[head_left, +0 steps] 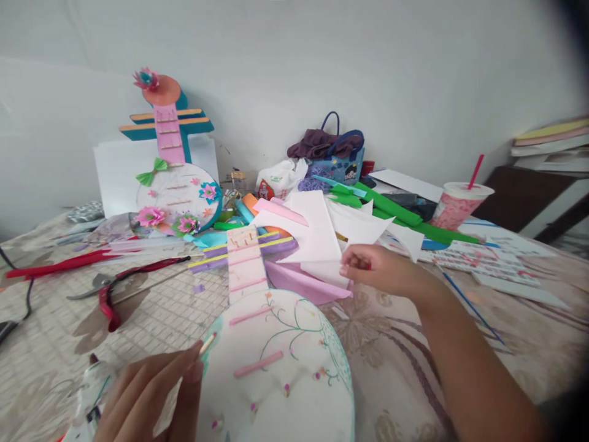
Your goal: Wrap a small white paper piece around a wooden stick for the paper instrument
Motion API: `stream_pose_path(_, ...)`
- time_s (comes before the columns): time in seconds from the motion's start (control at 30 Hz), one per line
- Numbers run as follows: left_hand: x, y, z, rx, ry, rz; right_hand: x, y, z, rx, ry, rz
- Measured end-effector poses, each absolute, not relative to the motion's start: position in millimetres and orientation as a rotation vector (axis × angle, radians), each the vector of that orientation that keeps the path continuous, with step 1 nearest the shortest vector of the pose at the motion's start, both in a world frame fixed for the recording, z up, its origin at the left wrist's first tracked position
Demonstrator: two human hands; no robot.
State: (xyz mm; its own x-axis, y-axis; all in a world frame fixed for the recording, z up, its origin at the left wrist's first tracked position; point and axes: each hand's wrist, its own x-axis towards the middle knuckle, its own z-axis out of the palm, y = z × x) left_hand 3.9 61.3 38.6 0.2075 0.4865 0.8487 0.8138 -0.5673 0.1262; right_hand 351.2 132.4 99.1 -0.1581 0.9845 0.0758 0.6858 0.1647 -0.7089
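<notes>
Tablecloth clutter half hides white paper [322, 245] under right hand [381, 270].

Left hand [147, 393] — cut off by bottom edge

Left hand [147, 393] low and near, fingers curled, thumb and forefinger pinched together at the tips. Right hand [380, 270] stretched forward on a long bare forearm, fingers bent inward, closed in a pinch.

Red pliers [108, 288] — pink cup [458, 205]
</notes>
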Motion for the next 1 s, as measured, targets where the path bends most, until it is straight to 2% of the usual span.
stream_pose_path(0.1,3.1,61.2,40.5,-2.145,-1.19,-1.256,312.9,124.6,107.6,-1.043,-1.781,1.135)
stream_pose_path(0.17,0.5,62.1,41.6,-2.141,-1.095,-1.21,283.8,118.3,109.6,-0.879,-1.771,1.367)
stream_pose_path(0.37,-6.7,65.5,46.7,-2.169,-0.726,-1.173,238.2,101.1,100.4,-0.729,-1.892,1.537)
stream_pose_path(0.5,1.5,61.3,51.5,-2.207,-0.73,-1.198,233.8,94.3,92.8,-0.633,-1.797,1.751)
stream_pose_path(1.0,14.7,54.1,54.2,-2.276,-0.798,-1.297,228.8,88.9,84.3,-0.616,-1.561,1.734)
